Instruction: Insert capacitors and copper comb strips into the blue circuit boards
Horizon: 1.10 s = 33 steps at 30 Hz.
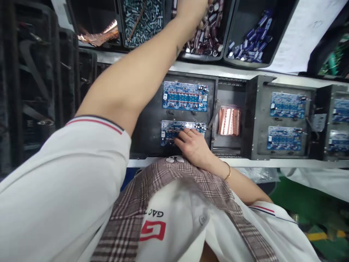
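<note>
One near blue circuit board [173, 128] lies under the right hand [194, 146], left hand [191, 8] over far capacitors [207, 40], both grips unclear.

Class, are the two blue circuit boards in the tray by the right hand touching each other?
Apart. The head view shows a dark strip of tray between the upper board and the lower board.

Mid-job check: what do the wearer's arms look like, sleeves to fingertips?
The left sleeve and right sleeve are short and white, with red and dark-blue cuff stripes. The ungloved right grip bears a gold-coloured ring; its wrist, a gold-coloured bracelet. The frame cuts off part of the left grip.
</note>
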Each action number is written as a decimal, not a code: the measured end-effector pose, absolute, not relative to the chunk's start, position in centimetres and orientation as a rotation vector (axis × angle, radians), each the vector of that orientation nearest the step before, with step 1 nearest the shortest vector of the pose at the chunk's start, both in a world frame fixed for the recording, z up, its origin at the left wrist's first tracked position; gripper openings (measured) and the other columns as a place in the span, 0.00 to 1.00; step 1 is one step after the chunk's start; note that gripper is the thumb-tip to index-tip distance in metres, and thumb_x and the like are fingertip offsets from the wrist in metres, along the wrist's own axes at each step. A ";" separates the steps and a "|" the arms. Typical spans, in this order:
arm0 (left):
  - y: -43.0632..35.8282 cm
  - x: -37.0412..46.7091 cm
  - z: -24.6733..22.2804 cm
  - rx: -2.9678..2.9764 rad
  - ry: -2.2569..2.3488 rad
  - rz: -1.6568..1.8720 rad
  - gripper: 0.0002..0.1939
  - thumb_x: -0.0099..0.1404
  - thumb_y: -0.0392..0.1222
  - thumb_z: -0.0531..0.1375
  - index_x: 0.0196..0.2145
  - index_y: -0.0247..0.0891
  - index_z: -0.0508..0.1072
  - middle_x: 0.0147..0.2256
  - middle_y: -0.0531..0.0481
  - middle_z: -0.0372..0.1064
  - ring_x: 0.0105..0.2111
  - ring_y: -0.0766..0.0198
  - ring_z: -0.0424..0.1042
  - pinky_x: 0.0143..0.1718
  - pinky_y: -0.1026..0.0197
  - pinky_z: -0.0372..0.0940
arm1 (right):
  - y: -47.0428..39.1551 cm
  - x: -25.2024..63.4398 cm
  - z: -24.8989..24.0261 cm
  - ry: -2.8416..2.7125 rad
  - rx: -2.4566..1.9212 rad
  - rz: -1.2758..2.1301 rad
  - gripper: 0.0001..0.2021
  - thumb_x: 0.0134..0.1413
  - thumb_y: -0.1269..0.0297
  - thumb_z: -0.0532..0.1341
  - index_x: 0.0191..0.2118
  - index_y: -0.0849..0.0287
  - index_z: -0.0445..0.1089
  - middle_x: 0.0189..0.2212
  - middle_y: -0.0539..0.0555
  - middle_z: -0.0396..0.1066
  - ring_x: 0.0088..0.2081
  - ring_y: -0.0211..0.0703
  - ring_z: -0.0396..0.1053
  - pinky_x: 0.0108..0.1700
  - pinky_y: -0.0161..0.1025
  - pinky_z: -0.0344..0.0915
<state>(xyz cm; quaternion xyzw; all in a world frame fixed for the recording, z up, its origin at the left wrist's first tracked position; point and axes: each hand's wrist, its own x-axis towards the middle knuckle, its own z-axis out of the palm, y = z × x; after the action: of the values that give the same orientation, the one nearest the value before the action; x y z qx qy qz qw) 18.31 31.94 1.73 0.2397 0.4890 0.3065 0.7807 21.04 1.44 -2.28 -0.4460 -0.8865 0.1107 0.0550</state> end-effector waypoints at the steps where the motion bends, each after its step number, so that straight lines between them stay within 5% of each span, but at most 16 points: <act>1: 30.0 17.8 2.2 0.580 0.997 0.711 0.16 0.70 0.48 0.54 0.27 0.38 0.69 0.18 0.57 0.60 0.20 0.75 0.56 0.21 0.73 0.42 | 1.6 21.2 -1.9 -2.714 -1.337 0.354 0.09 0.63 0.69 0.55 0.34 0.59 0.72 0.32 0.55 0.69 0.38 0.47 0.62 0.39 0.44 0.58; 6: 17.3 12.3 2.1 0.679 0.882 0.513 0.19 0.71 0.49 0.50 0.32 0.32 0.71 0.20 0.53 0.59 0.14 0.75 0.54 0.15 0.69 0.38 | 3.1 23.5 1.3 -2.227 -1.503 0.433 0.10 0.63 0.70 0.54 0.43 0.55 0.72 0.37 0.54 0.71 0.40 0.43 0.66 0.43 0.43 0.64; 11: 10.4 8.5 2.0 0.782 0.902 0.611 0.15 0.70 0.51 0.53 0.35 0.36 0.70 0.19 0.55 0.60 0.13 0.74 0.58 0.16 0.71 0.48 | 5.2 23.1 3.3 -1.721 -1.438 0.717 0.23 0.61 0.62 0.59 0.60 0.50 0.58 0.49 0.53 0.70 0.39 0.39 0.69 0.39 0.40 0.70; 16: 7.4 6.0 1.5 0.417 0.908 0.515 0.14 0.65 0.50 0.56 0.34 0.35 0.71 0.23 0.50 0.66 0.14 0.72 0.62 0.11 0.71 0.44 | 6.7 23.6 1.8 -1.802 -1.462 0.728 0.13 0.63 0.61 0.56 0.51 0.53 0.67 0.45 0.53 0.71 0.43 0.41 0.71 0.43 0.41 0.71; 22: 2.6 4.6 -0.4 0.186 0.763 -0.120 0.11 0.59 0.42 0.54 0.27 0.32 0.71 0.27 0.43 0.70 0.17 0.67 0.67 0.09 0.70 0.45 | 9.7 25.9 -1.1 -2.273 -1.583 0.500 0.09 0.60 0.72 0.55 0.39 0.55 0.72 0.41 0.54 0.73 0.46 0.46 0.70 0.50 0.48 0.63; 27: 3.8 4.7 0.5 0.335 0.752 0.078 0.09 0.63 0.43 0.59 0.36 0.35 0.74 0.24 0.54 0.64 0.16 0.72 0.64 0.09 0.73 0.45 | 10.7 25.6 -2.4 -2.383 -1.618 0.387 0.09 0.61 0.71 0.55 0.38 0.54 0.71 0.39 0.51 0.75 0.45 0.46 0.70 0.58 0.52 0.54; 33: 7.4 4.9 0.7 0.177 0.847 0.431 0.09 0.67 0.38 0.55 0.39 0.34 0.73 0.26 0.52 0.64 0.17 0.73 0.66 0.09 0.73 0.43 | 10.6 25.5 -2.0 -2.393 -1.578 0.350 0.08 0.62 0.68 0.54 0.39 0.56 0.72 0.37 0.53 0.74 0.41 0.45 0.69 0.50 0.46 0.63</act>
<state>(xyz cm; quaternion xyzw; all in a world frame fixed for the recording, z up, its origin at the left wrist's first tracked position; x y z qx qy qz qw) 4.94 7.42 0.71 0.0852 0.4073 0.2070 0.8854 25.50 10.59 -2.03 -0.5421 -0.8219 0.1202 0.1267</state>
